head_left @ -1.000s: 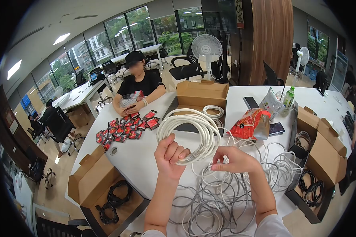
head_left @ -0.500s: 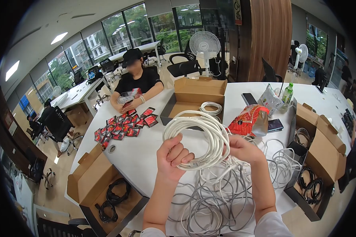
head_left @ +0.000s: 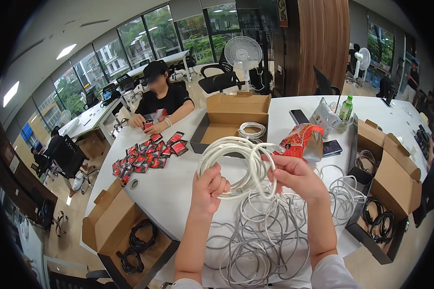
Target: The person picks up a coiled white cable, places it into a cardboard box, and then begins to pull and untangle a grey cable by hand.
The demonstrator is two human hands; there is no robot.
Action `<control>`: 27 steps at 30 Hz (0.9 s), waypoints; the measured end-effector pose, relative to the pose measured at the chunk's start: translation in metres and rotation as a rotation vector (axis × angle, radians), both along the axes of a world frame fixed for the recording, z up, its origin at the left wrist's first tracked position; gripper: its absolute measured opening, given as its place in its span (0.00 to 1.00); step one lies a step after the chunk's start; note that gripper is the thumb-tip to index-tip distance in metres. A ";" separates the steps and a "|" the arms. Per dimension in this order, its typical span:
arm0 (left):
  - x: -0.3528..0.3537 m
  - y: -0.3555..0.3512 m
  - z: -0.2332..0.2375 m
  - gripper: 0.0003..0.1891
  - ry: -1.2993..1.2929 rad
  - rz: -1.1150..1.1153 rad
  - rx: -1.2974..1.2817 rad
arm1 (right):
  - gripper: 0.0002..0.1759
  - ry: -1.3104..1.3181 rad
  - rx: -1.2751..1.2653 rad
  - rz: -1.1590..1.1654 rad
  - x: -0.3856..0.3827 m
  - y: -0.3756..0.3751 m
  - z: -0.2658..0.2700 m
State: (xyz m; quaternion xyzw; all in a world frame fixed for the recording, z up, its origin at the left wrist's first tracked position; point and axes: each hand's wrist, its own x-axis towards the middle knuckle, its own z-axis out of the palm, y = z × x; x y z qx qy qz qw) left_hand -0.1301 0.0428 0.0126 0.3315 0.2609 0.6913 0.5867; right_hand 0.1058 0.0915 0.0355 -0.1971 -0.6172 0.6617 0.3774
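A thick coil of white cable [head_left: 226,144] is held up over the table in front of me. My left hand [head_left: 209,189] is closed around the left side of the coil, thumb on top. On the other side, my right hand [head_left: 294,176] pinches a strand of the cable by the coil's right edge, where a loop hangs down. Below both hands lies a tangled heap of grey and white cables [head_left: 265,236], spread between my forearms. Behind the coil stands an open cardboard box [head_left: 236,107] with a smaller white cable coil [head_left: 251,130] in it.
Open boxes with black cables stand at left [head_left: 106,224] and right [head_left: 388,178]. A person [head_left: 164,103] sits across the white table, holding a small packet near a pile of red packets [head_left: 142,156]. A red snack bag [head_left: 301,139], phones and a green bottle [head_left: 346,108] stand right.
My right hand has turned and its fingers have spread along the strand. A loop now hangs off the coil's right side. The person opposite has shifted their hands with a packet.
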 end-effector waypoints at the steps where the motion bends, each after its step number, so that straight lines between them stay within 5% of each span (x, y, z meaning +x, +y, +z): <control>1: 0.003 0.000 0.000 0.07 0.025 0.018 0.005 | 0.21 0.027 -0.004 -0.015 -0.007 -0.005 0.001; 9: 0.018 -0.003 -0.005 0.04 -0.013 -0.009 -0.025 | 0.25 -0.208 0.476 -0.451 -0.025 -0.002 -0.020; 17: 0.029 -0.010 -0.003 0.04 0.013 -0.102 -0.049 | 0.50 -0.284 0.943 -0.761 -0.030 0.005 -0.017; 21: 0.029 -0.012 -0.002 0.05 0.074 -0.112 -0.021 | 0.42 -0.104 0.511 -0.366 -0.034 0.008 -0.019; 27: 0.033 -0.016 0.002 0.05 0.070 -0.112 -0.023 | 0.29 -0.086 0.480 -0.485 -0.040 0.005 -0.022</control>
